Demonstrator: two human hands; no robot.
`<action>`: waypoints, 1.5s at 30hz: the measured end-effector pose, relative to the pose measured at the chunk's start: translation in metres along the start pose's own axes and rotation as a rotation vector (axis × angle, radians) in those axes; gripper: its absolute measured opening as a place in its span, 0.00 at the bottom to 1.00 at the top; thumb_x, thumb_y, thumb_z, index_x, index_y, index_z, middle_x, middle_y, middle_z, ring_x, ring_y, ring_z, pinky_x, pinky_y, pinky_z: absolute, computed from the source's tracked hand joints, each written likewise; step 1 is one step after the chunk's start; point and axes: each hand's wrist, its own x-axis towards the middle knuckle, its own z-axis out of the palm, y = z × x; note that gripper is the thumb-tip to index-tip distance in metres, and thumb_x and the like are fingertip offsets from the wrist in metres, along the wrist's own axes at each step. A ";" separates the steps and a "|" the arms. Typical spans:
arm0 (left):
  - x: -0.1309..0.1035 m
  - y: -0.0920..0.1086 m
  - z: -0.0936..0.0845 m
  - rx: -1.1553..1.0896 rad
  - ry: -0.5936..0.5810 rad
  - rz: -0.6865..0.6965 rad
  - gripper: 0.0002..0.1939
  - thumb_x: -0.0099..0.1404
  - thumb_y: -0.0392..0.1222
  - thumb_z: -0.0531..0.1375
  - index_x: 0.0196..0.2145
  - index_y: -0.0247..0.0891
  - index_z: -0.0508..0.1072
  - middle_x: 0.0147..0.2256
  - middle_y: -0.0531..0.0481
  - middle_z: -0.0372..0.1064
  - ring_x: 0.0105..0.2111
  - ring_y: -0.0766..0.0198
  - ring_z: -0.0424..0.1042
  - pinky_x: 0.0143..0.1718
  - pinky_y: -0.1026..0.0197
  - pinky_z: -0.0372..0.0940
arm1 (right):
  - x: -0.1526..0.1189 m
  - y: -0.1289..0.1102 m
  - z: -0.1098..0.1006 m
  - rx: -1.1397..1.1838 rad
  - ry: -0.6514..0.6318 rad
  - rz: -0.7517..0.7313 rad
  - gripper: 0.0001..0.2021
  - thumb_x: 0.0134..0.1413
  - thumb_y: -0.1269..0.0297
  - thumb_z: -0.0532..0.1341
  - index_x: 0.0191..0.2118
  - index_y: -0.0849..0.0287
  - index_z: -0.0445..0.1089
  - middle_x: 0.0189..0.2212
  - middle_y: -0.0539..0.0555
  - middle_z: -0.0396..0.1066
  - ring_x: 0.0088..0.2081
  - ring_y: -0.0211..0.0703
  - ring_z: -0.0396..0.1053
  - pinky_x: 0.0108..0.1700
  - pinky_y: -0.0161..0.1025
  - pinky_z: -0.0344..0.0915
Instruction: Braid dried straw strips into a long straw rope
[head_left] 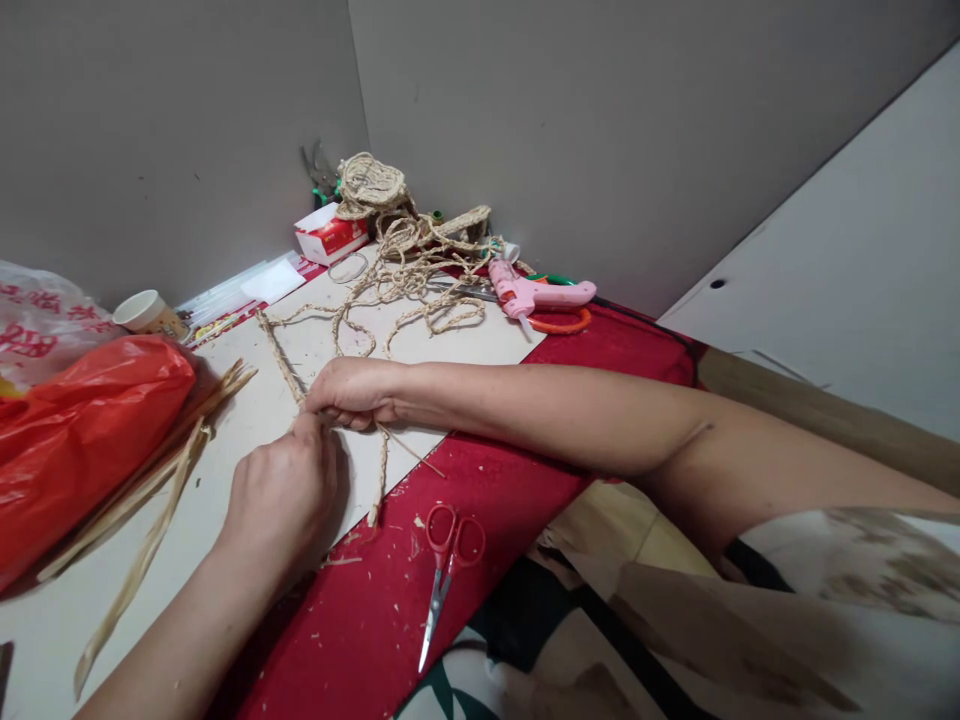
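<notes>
A braided straw cord (278, 352) runs from the upper left of the white board down to where my two hands meet. My left hand (283, 490) is closed on the cord's lower end, its fingertips touching my right hand. Knuckles up, my right hand (354, 390) is pinched on the same cord. Below it a short braided tail (382, 470) and a thin loose strand come out toward the red cloth. The exact grip under the fingers is hidden. Red-handled scissors (448, 560) lie on the cloth nearer to me.
Tangled braided cord (409, 255) is heaped at the back beside a pink glue gun (536, 293) and a red-and-white box (331, 235). On the left are a paper cup (150, 314), a red plastic bag (97, 420) and loose straw strips (150, 545).
</notes>
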 end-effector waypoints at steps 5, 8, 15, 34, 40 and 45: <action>0.007 -0.011 -0.014 -0.266 0.071 0.032 0.08 0.58 0.45 0.57 0.24 0.40 0.69 0.17 0.53 0.59 0.19 0.65 0.56 0.24 0.64 0.49 | 0.003 -0.003 -0.010 0.106 -0.127 0.024 0.09 0.52 0.74 0.53 0.22 0.65 0.60 0.08 0.40 0.44 0.11 0.25 0.39 0.11 0.24 0.39; 0.024 -0.028 -0.014 -0.635 0.214 -0.150 0.07 0.56 0.44 0.59 0.32 0.39 0.71 0.27 0.51 0.68 0.27 0.65 0.65 0.29 0.66 0.58 | 0.007 -0.003 -0.015 0.157 -0.205 0.031 0.07 0.54 0.73 0.53 0.27 0.67 0.64 0.09 0.39 0.43 0.11 0.25 0.38 0.12 0.22 0.38; 0.035 -0.030 -0.002 -1.254 -0.273 -0.397 0.07 0.53 0.40 0.61 0.25 0.33 0.69 0.17 0.59 0.52 0.14 0.78 0.46 0.13 0.73 0.41 | 0.010 -0.001 -0.020 0.049 -0.282 -0.004 0.07 0.53 0.74 0.52 0.28 0.68 0.65 0.09 0.39 0.44 0.11 0.26 0.40 0.13 0.24 0.38; 0.036 -0.039 0.003 -1.136 -0.348 -0.446 0.15 0.52 0.48 0.65 0.23 0.35 0.65 0.16 0.60 0.51 0.13 0.78 0.44 0.13 0.73 0.38 | 0.000 -0.009 -0.022 -0.919 -0.052 -0.357 0.08 0.51 0.73 0.54 0.28 0.67 0.69 0.20 0.49 0.60 0.23 0.31 0.53 0.26 0.31 0.50; 0.035 -0.037 0.005 -1.151 -0.303 -0.438 0.14 0.53 0.48 0.64 0.24 0.34 0.68 0.16 0.59 0.52 0.13 0.78 0.45 0.13 0.73 0.38 | -0.006 -0.015 -0.022 -0.883 -0.055 -0.356 0.11 0.51 0.71 0.52 0.28 0.67 0.71 0.22 0.52 0.67 0.23 0.33 0.57 0.27 0.32 0.53; 0.033 -0.035 0.006 -1.257 -0.312 -0.430 0.14 0.52 0.45 0.65 0.21 0.35 0.65 0.14 0.62 0.44 0.13 0.78 0.41 0.13 0.73 0.38 | -0.016 -0.012 -0.003 -0.958 -0.033 -0.340 0.13 0.52 0.70 0.51 0.31 0.69 0.72 0.24 0.56 0.70 0.24 0.35 0.60 0.28 0.32 0.55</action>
